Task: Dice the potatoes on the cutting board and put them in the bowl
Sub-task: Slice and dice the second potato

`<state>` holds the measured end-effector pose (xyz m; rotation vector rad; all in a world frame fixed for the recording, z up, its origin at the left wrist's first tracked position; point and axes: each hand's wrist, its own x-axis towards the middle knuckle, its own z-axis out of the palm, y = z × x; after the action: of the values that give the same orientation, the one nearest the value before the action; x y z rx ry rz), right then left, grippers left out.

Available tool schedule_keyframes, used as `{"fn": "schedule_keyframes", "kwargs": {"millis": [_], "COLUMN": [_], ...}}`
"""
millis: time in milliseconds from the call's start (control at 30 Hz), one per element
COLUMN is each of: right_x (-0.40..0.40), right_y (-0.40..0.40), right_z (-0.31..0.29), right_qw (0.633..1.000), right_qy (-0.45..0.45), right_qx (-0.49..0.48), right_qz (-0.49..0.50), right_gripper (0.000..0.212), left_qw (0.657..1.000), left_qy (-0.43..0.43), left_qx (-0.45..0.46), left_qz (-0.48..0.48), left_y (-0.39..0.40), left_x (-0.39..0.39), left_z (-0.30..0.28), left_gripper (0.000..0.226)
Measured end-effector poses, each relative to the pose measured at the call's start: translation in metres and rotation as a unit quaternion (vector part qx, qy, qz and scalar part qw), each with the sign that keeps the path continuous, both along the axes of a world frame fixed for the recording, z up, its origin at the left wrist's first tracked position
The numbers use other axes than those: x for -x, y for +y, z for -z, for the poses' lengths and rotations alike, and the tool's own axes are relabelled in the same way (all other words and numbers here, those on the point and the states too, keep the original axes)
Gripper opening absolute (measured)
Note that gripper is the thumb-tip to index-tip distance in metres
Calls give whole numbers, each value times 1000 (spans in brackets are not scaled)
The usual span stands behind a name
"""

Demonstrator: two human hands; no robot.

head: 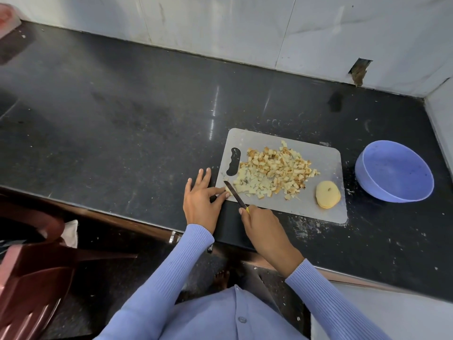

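knife (234, 194) handle hidden in right hand (260, 223)

A dark red plastic chair (36, 273) stands left of the black countertop (122, 114), below white wall tiles (220, 23).
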<state>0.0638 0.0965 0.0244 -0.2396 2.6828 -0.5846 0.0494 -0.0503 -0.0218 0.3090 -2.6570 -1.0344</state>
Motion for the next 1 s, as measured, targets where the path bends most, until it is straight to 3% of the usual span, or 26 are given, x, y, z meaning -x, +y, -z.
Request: {"fn": "schedule_keyframes", "kwargs": {"millis": [300, 1000], "right_x": [0, -9], "right_y": [-11, 9], "right_z": [-2, -6], "right_qw": [998, 993], "right_qy": [-21, -2], "right_qx": [-49, -115], "right_qz": [14, -38], "right_gripper": [36, 32], "left_qw": [1000, 999], "left_qy": [-16, -12], "left_qx": [-24, 42], "left_qz": [0, -14], "left_y": [1, 7], "left_x": [3, 4], "left_z": [-2, -8], "left_gripper": [10, 8]}}
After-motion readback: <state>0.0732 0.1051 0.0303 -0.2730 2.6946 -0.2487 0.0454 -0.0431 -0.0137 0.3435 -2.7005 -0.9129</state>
